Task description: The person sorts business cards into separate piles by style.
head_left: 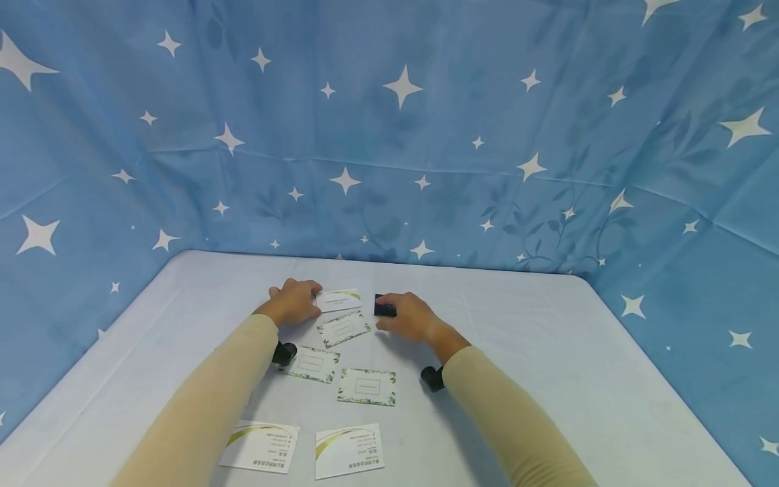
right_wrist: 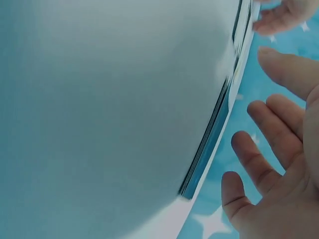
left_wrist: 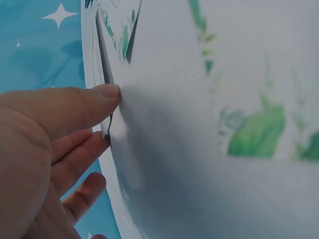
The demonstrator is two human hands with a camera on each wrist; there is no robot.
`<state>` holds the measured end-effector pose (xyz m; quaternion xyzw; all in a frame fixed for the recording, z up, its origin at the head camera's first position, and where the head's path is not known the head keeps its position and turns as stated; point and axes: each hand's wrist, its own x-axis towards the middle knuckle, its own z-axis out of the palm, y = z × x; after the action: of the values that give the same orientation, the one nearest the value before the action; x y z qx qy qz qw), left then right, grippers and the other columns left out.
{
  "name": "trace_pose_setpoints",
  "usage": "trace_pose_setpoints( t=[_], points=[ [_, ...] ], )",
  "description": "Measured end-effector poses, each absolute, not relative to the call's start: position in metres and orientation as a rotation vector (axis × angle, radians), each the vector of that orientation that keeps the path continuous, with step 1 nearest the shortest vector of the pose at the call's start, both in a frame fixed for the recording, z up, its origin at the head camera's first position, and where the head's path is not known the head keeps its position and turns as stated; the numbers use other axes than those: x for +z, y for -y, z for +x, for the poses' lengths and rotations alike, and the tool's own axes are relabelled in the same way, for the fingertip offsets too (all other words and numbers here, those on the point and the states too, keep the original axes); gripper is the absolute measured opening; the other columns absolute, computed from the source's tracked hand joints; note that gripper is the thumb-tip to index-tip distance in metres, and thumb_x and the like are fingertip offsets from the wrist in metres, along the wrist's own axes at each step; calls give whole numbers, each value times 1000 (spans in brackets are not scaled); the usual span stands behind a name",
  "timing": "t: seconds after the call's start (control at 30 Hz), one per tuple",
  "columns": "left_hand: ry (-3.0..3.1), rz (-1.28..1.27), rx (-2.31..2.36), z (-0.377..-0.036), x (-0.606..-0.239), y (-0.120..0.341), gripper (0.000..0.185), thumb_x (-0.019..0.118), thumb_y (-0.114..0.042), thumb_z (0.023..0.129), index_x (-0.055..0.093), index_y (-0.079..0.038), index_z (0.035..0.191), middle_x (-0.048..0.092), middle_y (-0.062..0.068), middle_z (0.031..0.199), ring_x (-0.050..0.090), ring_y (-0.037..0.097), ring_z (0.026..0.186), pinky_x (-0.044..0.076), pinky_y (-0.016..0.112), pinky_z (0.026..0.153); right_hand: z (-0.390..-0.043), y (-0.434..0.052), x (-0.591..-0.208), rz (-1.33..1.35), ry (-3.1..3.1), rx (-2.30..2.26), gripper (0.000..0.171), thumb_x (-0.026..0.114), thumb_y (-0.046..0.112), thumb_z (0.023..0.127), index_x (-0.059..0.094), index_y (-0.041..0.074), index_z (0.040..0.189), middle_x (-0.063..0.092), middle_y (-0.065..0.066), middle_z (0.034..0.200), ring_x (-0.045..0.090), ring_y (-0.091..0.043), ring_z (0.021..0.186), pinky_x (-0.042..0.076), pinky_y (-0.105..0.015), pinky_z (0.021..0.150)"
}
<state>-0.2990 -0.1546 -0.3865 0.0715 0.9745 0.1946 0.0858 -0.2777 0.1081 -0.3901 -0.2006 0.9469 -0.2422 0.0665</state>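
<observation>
At the far part of the table, my left hand (head_left: pixel 295 302) pinches the left end of a white business card (head_left: pixel 341 300) with a yellow-green corner curve. In the left wrist view the thumb (left_wrist: pixel 107 92) and a finger meet at this card's edge. My right hand (head_left: pixel 409 316) is beside a small stack of dark cards (head_left: pixel 385 310), covering part of it in the head view. The right wrist view shows that dark stack lying flat, and the right fingers (right_wrist: pixel 244 144) spread apart with nothing held.
A leaf-bordered card (head_left: pixel 343 329) lies just below the pinched one. Two more leaf-bordered cards, one left (head_left: pixel 312 364) and one right (head_left: pixel 367 387), lie nearer. Closer still are two white business cards with curves, one left (head_left: pixel 260 446) and one right (head_left: pixel 349 452). A starry blue curtain (head_left: pixel 389 135) hangs behind.
</observation>
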Motion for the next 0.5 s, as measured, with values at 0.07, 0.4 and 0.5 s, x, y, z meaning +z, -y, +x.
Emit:
trace_pose_setpoints(
  t=[0.07,0.4,0.5],
  points=[
    [-2900,208,584,-299,-386,155,59,73,-22,90,53,-7,144,56,14,138,42,35,122,26,56,95,-275,-102,-392,-673,-2833,-666,52,73,31,92,60,17,140,57,-7,141,45,-29,135,34,-48,109],
    [-2898,248,573,-298,-384,155,57,72,-21,91,55,-8,143,56,14,138,43,36,122,27,56,93,-263,-83,-390,-790,-2747,-528,32,71,34,93,72,24,123,66,8,125,52,-21,123,35,-47,106],
    [-2891,253,585,-299,-384,156,56,73,-20,91,55,-9,142,55,14,138,42,36,123,26,57,95,-263,-84,-386,-731,-2741,-662,32,71,33,93,71,21,122,66,7,123,54,-19,117,41,-42,101]
  ],
)
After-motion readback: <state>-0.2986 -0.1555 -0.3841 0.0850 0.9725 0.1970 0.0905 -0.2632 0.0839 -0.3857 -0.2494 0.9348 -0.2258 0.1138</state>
